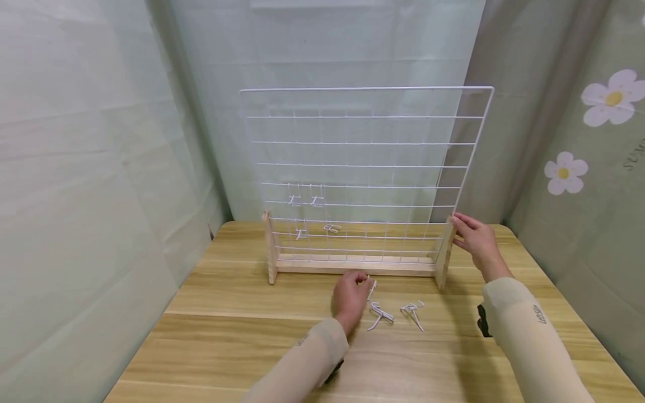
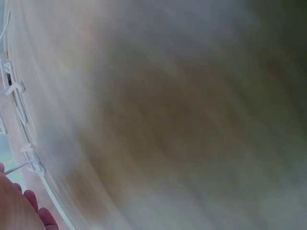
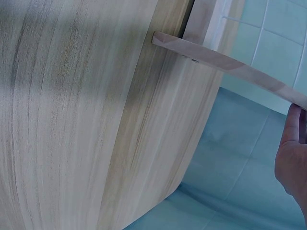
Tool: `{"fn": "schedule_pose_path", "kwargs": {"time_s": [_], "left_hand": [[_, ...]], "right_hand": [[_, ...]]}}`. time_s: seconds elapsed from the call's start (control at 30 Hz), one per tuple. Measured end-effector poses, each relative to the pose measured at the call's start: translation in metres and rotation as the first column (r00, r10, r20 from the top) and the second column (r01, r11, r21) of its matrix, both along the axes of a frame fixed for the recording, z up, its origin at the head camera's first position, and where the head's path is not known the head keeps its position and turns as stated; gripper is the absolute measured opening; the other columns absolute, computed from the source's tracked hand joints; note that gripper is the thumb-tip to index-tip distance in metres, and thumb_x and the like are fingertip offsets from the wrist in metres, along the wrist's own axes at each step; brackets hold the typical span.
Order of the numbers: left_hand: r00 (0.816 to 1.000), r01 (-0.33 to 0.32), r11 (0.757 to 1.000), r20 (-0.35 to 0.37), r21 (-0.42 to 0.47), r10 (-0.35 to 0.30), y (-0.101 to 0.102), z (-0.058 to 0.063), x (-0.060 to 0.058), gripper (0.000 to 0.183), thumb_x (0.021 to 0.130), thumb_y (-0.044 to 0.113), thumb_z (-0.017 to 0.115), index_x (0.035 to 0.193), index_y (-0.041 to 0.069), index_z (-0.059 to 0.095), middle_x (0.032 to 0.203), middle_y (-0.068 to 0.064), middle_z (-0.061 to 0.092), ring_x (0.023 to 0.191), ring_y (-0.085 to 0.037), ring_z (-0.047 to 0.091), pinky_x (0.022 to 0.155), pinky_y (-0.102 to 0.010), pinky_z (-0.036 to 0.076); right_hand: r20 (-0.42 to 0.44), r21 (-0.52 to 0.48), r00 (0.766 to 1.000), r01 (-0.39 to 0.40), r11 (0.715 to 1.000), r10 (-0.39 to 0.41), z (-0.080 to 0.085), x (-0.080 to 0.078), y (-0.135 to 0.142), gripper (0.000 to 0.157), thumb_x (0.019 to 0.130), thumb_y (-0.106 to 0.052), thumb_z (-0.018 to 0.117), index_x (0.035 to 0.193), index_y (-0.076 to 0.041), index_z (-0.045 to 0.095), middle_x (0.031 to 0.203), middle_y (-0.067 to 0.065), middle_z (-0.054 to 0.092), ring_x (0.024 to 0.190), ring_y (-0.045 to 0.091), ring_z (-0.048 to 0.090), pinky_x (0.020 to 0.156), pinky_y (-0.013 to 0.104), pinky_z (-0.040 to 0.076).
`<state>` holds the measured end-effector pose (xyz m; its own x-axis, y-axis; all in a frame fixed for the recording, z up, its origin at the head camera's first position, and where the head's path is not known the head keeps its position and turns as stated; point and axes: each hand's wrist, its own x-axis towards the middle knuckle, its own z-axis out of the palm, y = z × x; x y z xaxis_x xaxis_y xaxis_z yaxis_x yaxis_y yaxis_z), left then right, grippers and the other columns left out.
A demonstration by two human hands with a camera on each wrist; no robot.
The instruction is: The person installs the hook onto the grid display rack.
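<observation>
The wire rack [image 1: 363, 186] stands toward the table's [image 1: 227, 336] far edge; right hand [image 1: 478, 244] grasps its right upright [image 1: 444, 254]; uneven pushing could tip it. Left hand [image 1: 349, 296] pinches a hook [image 1: 372, 288] (partly hidden) in front; a slack pinch could drop it.

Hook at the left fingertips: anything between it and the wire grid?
Only the low wooden crossbar, along the foot of the wire grid; above that, nothing visible stands between the grid and the hook.
</observation>
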<state>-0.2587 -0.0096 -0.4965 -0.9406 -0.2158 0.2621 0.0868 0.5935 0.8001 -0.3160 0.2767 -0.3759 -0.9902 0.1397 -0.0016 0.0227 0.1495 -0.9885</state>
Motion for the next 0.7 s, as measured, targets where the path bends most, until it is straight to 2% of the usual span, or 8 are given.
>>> {"fn": "schedule_pose_path", "kwargs": {"time_s": [0.27,0.4,0.57,0.7], "left_hand": [[0.999,0.016,1.000,0.028,0.006,-0.016,-0.009,0.000,0.000,0.008,0.084,0.024,0.079,0.083,0.023,0.071,0.085,0.013,0.062,0.078,-0.009,0.057,0.068,-0.030,0.048],[0.997,0.041,0.999,0.062,0.020,-0.042,-0.011,0.000,0.000,0.006,0.084,0.021,0.078,0.084,0.021,0.072,0.082,0.011,0.062,0.075,-0.010,0.057,0.066,-0.030,0.048],[0.989,0.062,0.998,0.138,0.008,-0.062,-0.011,-0.001,0.000,0.004,0.084,0.021,0.078,0.084,0.019,0.074,0.076,0.011,0.063,0.069,-0.009,0.055,0.062,-0.029,0.046],[0.985,0.069,0.998,0.157,-0.009,-0.066,-0.010,-0.003,-0.001,0.005,0.084,0.022,0.078,0.082,0.019,0.074,0.073,0.012,0.064,0.066,-0.007,0.055,0.061,-0.028,0.046]], "right_hand": [[-0.001,0.001,1.000,0.002,1.000,-0.002,0.001,0.001,-0.001,0.067,0.099,-0.046,0.054,0.149,-0.004,0.041,0.143,0.014,0.046,0.131,0.030,0.045,0.099,0.039,0.043],[0.002,0.006,1.000,0.005,1.000,-0.005,0.001,0.002,-0.001,0.066,0.099,-0.045,0.053,0.150,-0.004,0.041,0.143,0.014,0.046,0.129,0.029,0.046,0.099,0.038,0.043],[0.001,0.009,1.000,0.006,1.000,-0.006,0.000,0.002,-0.001,0.065,0.100,-0.045,0.052,0.150,-0.004,0.041,0.144,0.015,0.044,0.128,0.028,0.046,0.098,0.037,0.043],[0.001,0.010,1.000,0.007,1.000,-0.007,0.001,0.002,-0.002,0.065,0.100,-0.045,0.052,0.150,-0.004,0.041,0.143,0.015,0.044,0.128,0.028,0.046,0.099,0.038,0.043]]}}
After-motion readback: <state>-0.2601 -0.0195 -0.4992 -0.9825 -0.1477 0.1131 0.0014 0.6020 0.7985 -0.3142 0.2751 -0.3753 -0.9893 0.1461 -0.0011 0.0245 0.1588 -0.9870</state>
